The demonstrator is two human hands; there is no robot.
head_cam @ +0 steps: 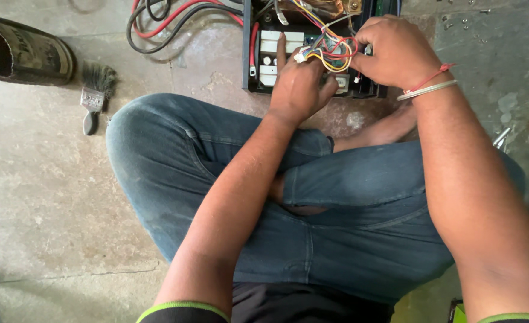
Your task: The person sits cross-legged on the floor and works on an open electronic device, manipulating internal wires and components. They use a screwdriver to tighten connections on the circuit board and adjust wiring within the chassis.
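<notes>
The bundle of thin coloured wires (pixel 331 49), red, yellow, blue and white with a small white plastic connector (pixel 302 55) at one end, loops between both hands just above the open black metal case (pixel 247 57) that stands on the concrete floor (pixel 43 197) in front of the crossed legs. The left hand (pixel 297 87) pinches the white connector with its fingers (pixel 281 51) curled narrow around it, the index finger stretched upward over the case. The right hand (pixel 396 51) is closed over the wires on the other side, its fingers wrapped tight and mostly hidden behind the knuckles; a red thread and a pale bangle (pixel 427 90) circle its wrist.

Inside the case sit white rectangular blocks (pixel 271 54), a red cable and, at the top edge, a copper-coloured wound part that is cut off by the frame. The hands cover much of the interior.

Thick red and black cables (pixel 168 21) curl out of the case to the left. Further left lie a small dark-bristled brush (pixel 95 93) and a dark cylindrical can (pixel 22 51) on its side, partly cut off. Small screws (pixel 465 23) dot the floor at upper right.
</notes>
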